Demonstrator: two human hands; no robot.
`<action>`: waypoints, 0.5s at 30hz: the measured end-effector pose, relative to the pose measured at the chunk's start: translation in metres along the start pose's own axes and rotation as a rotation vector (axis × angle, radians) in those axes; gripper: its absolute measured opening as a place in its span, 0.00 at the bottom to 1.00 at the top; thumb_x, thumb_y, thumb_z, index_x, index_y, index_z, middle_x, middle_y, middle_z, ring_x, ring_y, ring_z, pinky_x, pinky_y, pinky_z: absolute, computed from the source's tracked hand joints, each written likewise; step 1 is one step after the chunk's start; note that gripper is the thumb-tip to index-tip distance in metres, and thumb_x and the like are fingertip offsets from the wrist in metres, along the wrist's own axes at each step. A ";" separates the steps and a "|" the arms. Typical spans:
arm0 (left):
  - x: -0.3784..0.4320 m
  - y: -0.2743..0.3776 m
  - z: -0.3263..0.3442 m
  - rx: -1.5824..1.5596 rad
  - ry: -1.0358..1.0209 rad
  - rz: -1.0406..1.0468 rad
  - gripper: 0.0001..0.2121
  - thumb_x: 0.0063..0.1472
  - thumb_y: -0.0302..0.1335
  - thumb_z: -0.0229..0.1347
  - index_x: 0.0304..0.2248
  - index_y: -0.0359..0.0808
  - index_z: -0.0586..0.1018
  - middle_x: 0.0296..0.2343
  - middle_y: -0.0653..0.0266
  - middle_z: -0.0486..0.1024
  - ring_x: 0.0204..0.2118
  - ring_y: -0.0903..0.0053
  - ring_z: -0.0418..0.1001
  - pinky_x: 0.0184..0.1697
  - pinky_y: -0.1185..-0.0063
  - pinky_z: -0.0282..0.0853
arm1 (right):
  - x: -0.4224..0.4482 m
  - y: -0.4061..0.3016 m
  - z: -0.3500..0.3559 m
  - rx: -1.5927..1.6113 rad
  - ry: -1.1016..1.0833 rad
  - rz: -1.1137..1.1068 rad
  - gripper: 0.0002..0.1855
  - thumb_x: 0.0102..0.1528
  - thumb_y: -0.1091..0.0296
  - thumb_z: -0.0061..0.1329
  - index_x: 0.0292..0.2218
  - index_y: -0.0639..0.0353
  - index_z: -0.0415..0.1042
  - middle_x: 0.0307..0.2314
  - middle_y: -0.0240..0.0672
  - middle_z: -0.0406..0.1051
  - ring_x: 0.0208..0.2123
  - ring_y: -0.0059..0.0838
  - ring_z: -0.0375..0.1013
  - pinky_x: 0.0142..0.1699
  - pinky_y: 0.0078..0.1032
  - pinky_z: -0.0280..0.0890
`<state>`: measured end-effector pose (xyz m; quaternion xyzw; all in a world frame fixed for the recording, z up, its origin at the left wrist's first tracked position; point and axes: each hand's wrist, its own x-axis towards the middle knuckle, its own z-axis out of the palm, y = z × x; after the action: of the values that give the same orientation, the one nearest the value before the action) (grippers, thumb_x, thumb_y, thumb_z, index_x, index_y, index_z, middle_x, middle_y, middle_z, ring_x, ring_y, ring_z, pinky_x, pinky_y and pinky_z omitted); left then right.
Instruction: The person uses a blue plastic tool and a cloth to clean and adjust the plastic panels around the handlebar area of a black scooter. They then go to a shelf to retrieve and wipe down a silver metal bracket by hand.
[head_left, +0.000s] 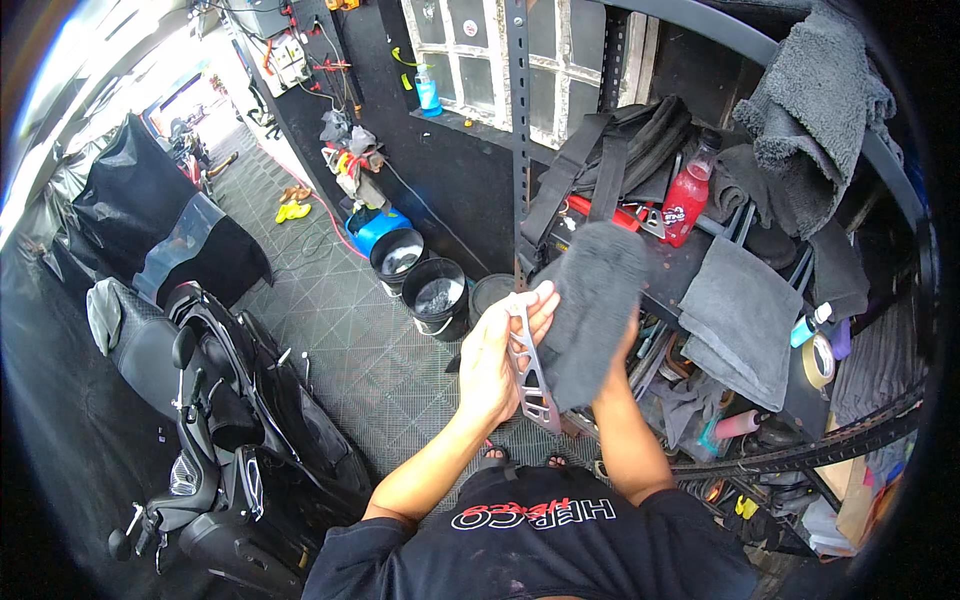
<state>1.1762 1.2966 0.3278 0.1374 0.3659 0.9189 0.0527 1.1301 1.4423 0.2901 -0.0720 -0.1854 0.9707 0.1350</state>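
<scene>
My left hand (491, 356) grips a slim metal bracket (535, 382) with cut-out openings, held upright in front of my chest. Close beside it, a dark grey plush microfiber cloth (596, 315) hangs over my right hand (627, 343). The cloth hides most of that hand's fingers, but it is held up in it. Cloth and bracket are side by side; whether they touch, I cannot tell.
At right, a metal shelf holds a folded grey towel (739, 322), a red drink bottle (686, 191), a black strapped bag (637, 146) and a tape roll (817, 360). Black buckets (435, 296) stand on the tiled floor (337, 375). A black scooter (240, 427) is parked left.
</scene>
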 end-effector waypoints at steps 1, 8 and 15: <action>0.006 0.000 0.003 -0.004 -0.006 -0.006 0.22 0.69 0.39 0.44 0.51 0.27 0.68 0.55 0.46 0.65 0.57 0.65 0.65 0.60 0.66 0.61 | -0.001 -0.010 -0.015 0.013 0.012 0.053 0.21 0.67 0.62 0.31 0.56 0.63 0.59 0.48 0.41 0.66 0.47 0.37 0.68 0.58 0.33 0.59; 0.059 -0.010 0.045 0.288 0.000 -0.037 0.17 0.68 0.40 0.48 0.46 0.36 0.76 0.20 0.81 0.63 0.18 0.95 0.62 0.25 0.87 0.67 | -0.069 -0.062 -0.085 -0.170 0.057 0.128 0.20 0.66 0.63 0.32 0.54 0.65 0.61 0.47 0.43 0.67 0.46 0.37 0.70 0.55 0.32 0.62; 0.134 -0.099 0.140 1.077 -0.724 0.339 0.09 0.63 0.28 0.55 0.41 0.33 0.74 0.27 0.65 0.76 0.29 0.85 0.74 0.32 0.84 0.69 | -0.107 -0.067 -0.102 -0.305 0.053 0.179 0.19 0.65 0.64 0.34 0.51 0.67 0.64 0.45 0.44 0.68 0.44 0.37 0.71 0.51 0.31 0.65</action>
<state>1.0885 1.4867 0.3858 0.4999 0.7058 0.4995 -0.0490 1.2674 1.5062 0.2310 -0.1336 -0.3197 0.9372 0.0402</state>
